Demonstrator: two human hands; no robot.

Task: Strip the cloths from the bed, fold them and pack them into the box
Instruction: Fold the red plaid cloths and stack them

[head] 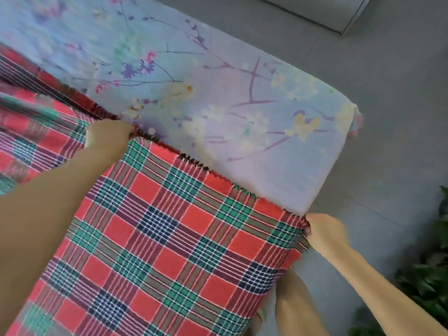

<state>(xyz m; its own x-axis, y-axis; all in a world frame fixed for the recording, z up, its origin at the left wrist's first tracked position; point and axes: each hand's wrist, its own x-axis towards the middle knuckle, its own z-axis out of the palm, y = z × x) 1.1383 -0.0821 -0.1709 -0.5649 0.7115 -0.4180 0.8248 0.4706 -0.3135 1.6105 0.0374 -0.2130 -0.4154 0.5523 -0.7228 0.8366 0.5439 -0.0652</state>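
A red, green and navy plaid cloth (pixel 169 238) is stretched between my two hands over the near part of the bed. My left hand (pixel 106 135) grips its fringed top edge at the middle left. My right hand (pixel 324 230) pinches the cloth's right corner beside the mattress corner. More of the plaid cloth bunches in folds at the far left. Beneath it lies a pale blue floral sheet (pixel 218 93) covering the mattress up to its far right corner. No box is in view.
Grey tiled floor (pixel 388 117) runs along the right of the bed. A green leafy plant (pixel 431 275) stands at the lower right. A pale flat object (pixel 327 10) lies on the floor at the top. My leg (pixel 293 309) shows below the cloth.
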